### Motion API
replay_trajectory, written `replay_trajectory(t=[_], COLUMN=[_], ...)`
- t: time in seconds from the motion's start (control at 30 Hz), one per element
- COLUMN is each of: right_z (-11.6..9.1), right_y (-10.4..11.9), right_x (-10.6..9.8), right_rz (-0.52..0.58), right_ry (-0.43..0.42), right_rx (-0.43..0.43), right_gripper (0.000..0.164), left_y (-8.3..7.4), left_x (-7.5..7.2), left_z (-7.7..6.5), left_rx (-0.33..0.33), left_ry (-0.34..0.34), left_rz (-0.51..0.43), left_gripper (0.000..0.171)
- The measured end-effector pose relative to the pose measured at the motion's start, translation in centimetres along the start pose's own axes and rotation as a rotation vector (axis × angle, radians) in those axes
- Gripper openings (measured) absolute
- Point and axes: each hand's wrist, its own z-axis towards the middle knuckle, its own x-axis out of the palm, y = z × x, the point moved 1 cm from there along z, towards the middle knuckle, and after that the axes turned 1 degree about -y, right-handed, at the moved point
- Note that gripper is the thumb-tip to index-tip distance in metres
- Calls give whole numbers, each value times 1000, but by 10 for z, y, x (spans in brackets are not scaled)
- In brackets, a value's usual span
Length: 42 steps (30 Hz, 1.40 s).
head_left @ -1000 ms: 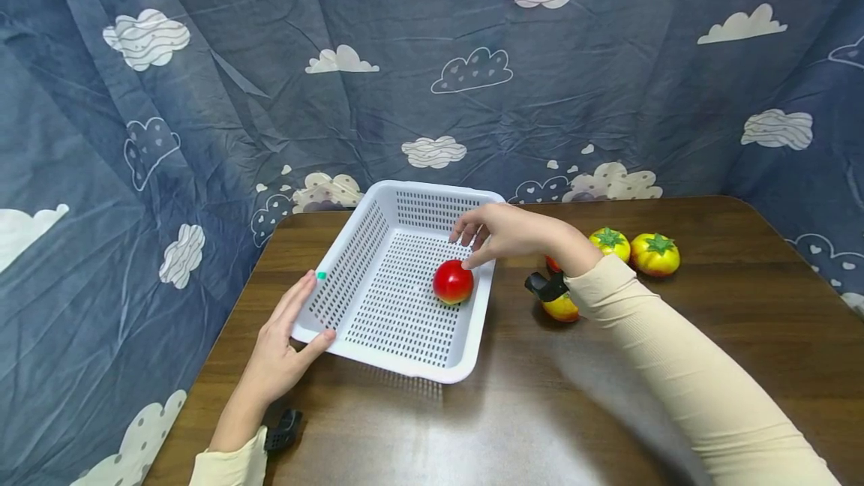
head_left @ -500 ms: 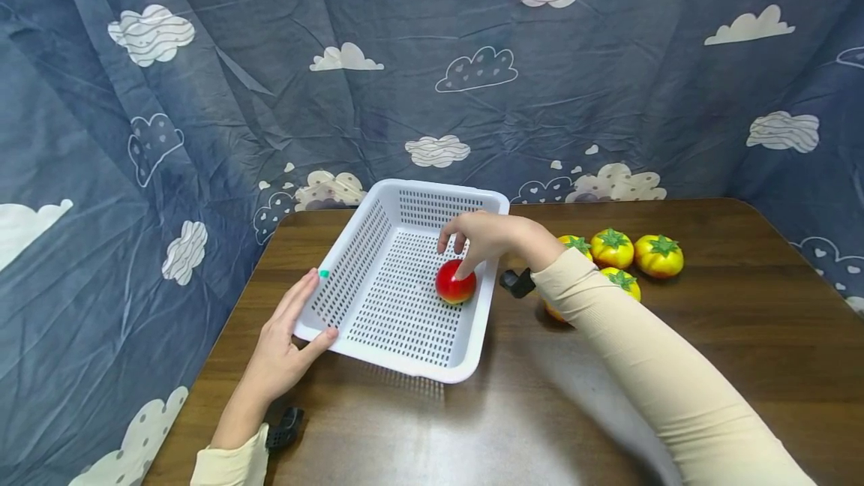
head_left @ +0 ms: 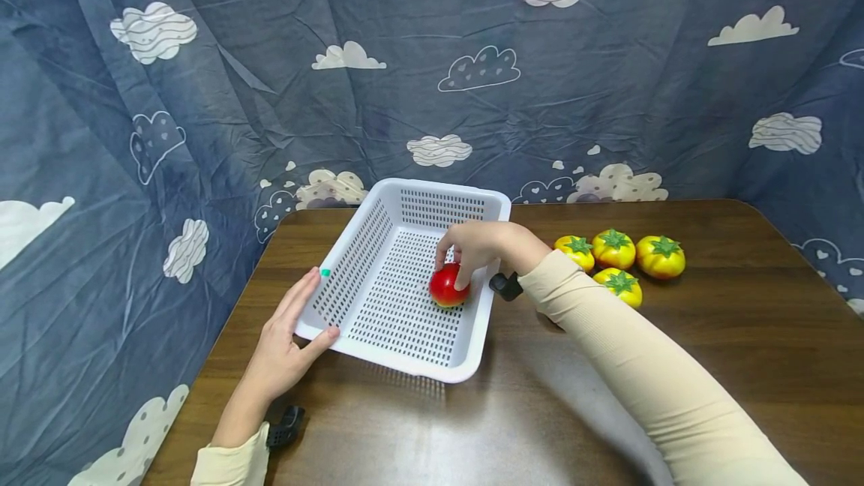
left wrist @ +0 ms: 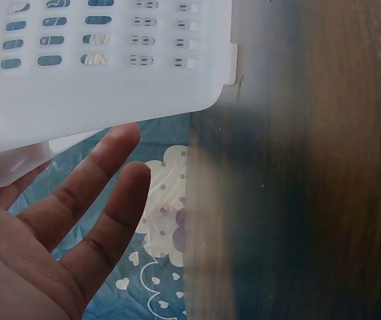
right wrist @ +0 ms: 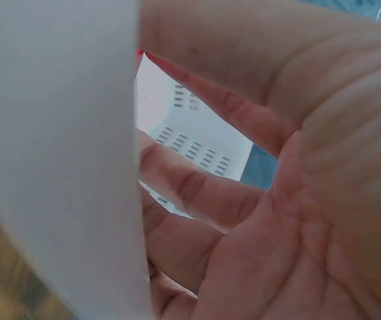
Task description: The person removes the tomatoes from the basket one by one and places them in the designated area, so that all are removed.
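Note:
A glossy red round fruit [head_left: 447,286], yellowish at its lower edge, lies in the white perforated basket [head_left: 427,372] near the right wall. My right hand [head_left: 472,244] reaches over that wall and holds the fruit, thumb on the near side and fingers on the far side. In the right wrist view the basket wall [right wrist: 57,133] hides the fingertips and most of the fruit. My left hand [head_left: 278,355] touches the basket's near-left corner, thumb on the rim. The left wrist view shows fingers [left wrist: 120,213] extended under the basket wall [left wrist: 110,100].
Several yellow fruits [head_left: 660,256] with green leafy tops sit on the brown wooden table [head_left: 729,336], right of the basket. The right sleeve [head_left: 634,366] partly covers that side. A dark blue cloth with clouds [head_left: 378,118] hangs behind the table.
My right hand has moved left and down onto the red fruit, and its fingers have closed round it. The fruit has shifted slightly left. The left hand keeps its place at the basket.

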Motion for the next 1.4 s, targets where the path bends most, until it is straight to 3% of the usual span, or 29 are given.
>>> replay_trajectory(t=[0.47,0.7,1.07,1.4], right_z=[8,18,31,39], right_y=[17,27,32,34], right_x=[2,4,10,15], right_rz=[-46,-132,-111,-61], right_ry=[44,54,96,133], right_rx=[22,37,104,160], right_gripper=[50,61,77,68], left_y=[0,-1,1,1], left_x=[-1,-1,-1,-1], left_z=[0,0,1,1], left_rx=[-15,-7,7,-4], left_ry=[6,9,2,9], left_rz=[7,-4,-3,1], left_gripper=[86,86,87,87])
